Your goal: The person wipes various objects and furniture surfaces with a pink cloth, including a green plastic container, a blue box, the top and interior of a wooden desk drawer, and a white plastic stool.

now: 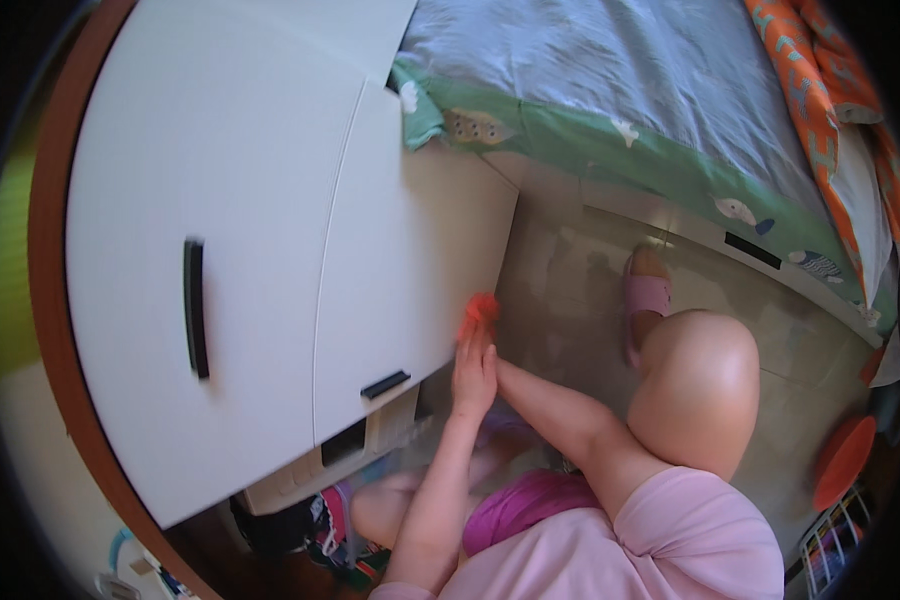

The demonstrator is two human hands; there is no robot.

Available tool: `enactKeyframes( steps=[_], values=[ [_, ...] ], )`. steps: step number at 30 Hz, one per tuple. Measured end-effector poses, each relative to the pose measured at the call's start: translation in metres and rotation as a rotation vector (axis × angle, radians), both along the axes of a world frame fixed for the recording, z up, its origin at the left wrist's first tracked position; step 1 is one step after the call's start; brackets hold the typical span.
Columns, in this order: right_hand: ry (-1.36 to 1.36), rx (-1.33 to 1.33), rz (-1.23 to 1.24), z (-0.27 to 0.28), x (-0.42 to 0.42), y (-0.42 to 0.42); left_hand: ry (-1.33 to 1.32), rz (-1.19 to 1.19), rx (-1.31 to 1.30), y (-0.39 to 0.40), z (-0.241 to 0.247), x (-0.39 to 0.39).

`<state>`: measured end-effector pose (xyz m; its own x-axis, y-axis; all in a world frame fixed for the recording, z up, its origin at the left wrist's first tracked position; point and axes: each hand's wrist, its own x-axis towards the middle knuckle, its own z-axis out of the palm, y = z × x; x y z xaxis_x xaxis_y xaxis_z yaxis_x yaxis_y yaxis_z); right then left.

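Close together at the edge of a white cabinet panel (412,247), my two hands meet. The fingers of my left hand (473,377) point away from me and lie over a crumpled, blurred orange-red cloth (482,307). My right hand (493,364) is pressed against the left one and mostly hidden by it, so its grip is unclear. The cloth touches or nearly touches the panel's right edge. A short black handle (385,385) sits near that panel's lower edge, and a longer black handle (196,308) is on the wider cabinet panel to the left.
Ahead stands a bed with a grey-blue sheet (592,52) and green patterned edging (540,124). An orange patterned cloth (802,90) hangs at its right. My slippered foot (647,292) rests on the tiled floor (562,262). A red basin (844,463) and wire basket (832,544) are at the right.
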<state>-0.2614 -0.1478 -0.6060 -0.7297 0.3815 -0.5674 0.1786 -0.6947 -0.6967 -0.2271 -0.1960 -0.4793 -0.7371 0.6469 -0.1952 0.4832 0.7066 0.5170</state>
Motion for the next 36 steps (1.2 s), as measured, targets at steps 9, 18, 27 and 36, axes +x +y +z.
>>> enactKeyframes(
  steps=[9,18,27,36],
  values=[
    [0.068,-0.196,0.097,0.102,0.036,-0.073,0.129,0.157,0.224,-0.045,0.103,0.035],
    [0.408,-0.179,0.180,0.237,0.060,-0.083,0.360,0.239,0.499,-0.087,0.201,0.074],
    [0.881,0.950,0.092,0.383,0.115,-0.040,0.589,0.159,0.786,-0.119,0.236,0.113],
    [0.581,1.341,0.023,0.287,0.080,-0.052,0.031,0.363,0.808,-0.109,0.184,0.089]
  ],
)
